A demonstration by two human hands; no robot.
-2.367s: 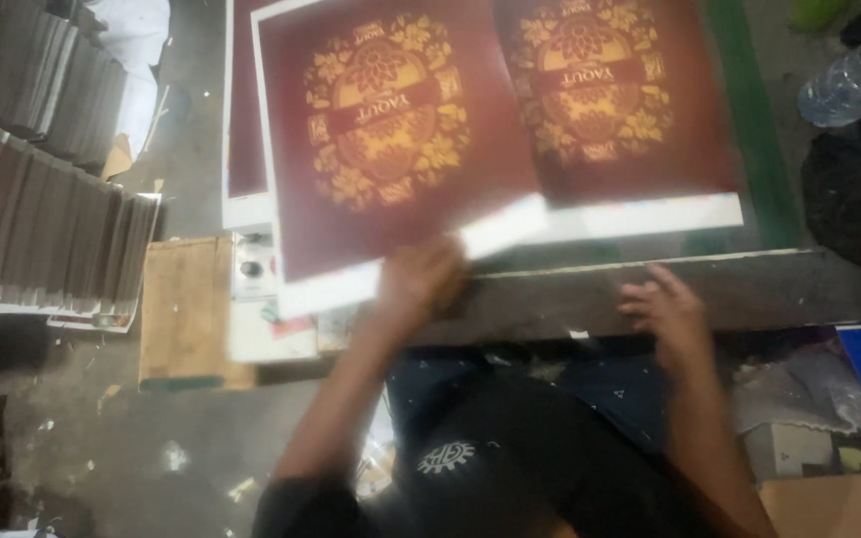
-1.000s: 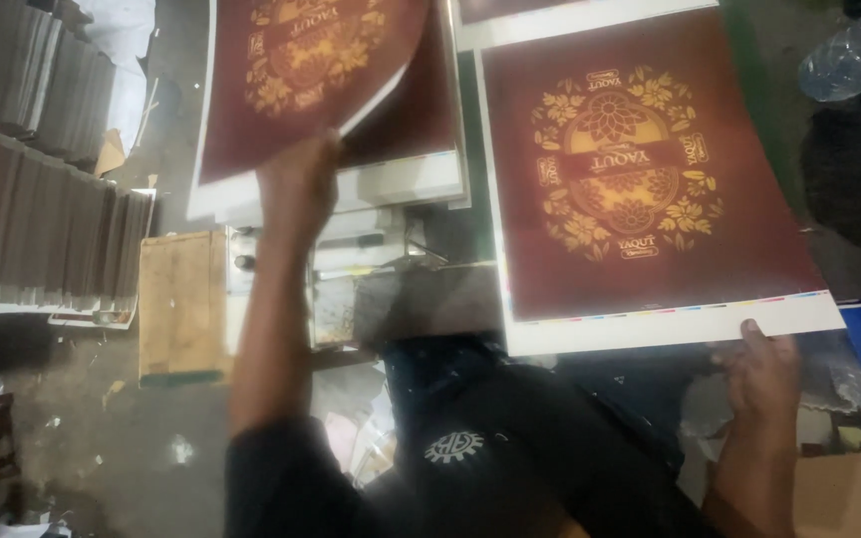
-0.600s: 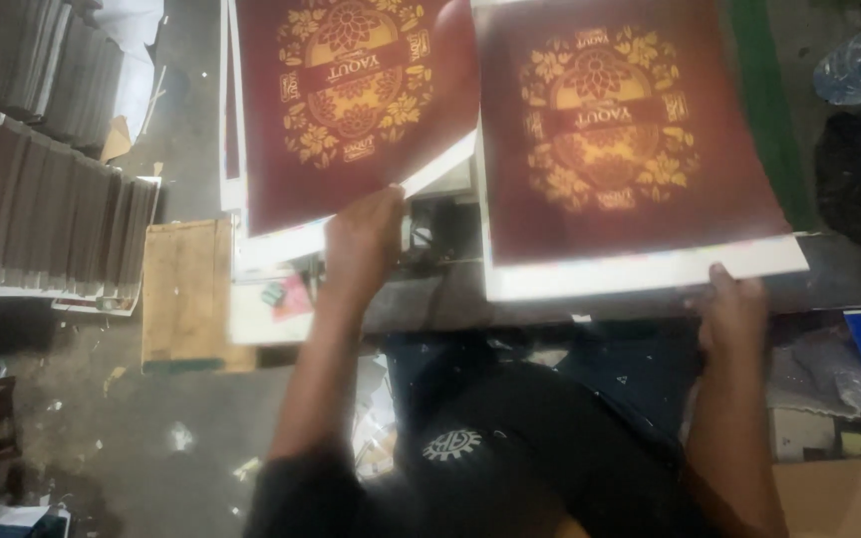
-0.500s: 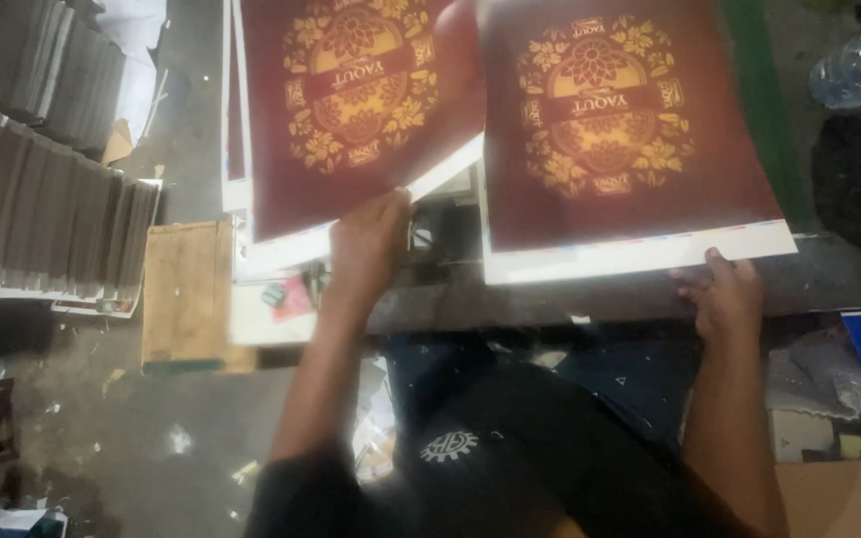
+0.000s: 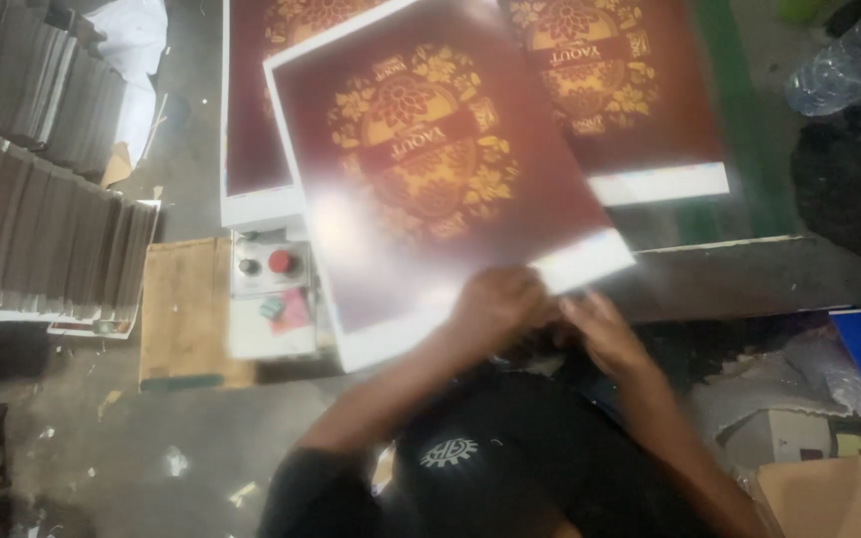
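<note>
Dim workshop floor surrounds a green-edged worktable (image 5: 749,149) at twelve o'clock, grey stacked boards (image 5: 42,229) at nine. One glossy maroon printed sheet (image 5: 430,189) is lifted, tilted over two flat ones. It could buckle or slide off, since only its near edge is held. Left hand (image 5: 495,309) pinches that edge; right hand (image 5: 600,334) touches the corner, fingers loosely curled.

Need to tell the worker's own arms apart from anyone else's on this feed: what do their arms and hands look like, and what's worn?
Both forearms are bare; the left hand and right hand wear no gloves. Rings or a watch: too blurred to tell. A black short sleeve covers the left upper arm.
</note>
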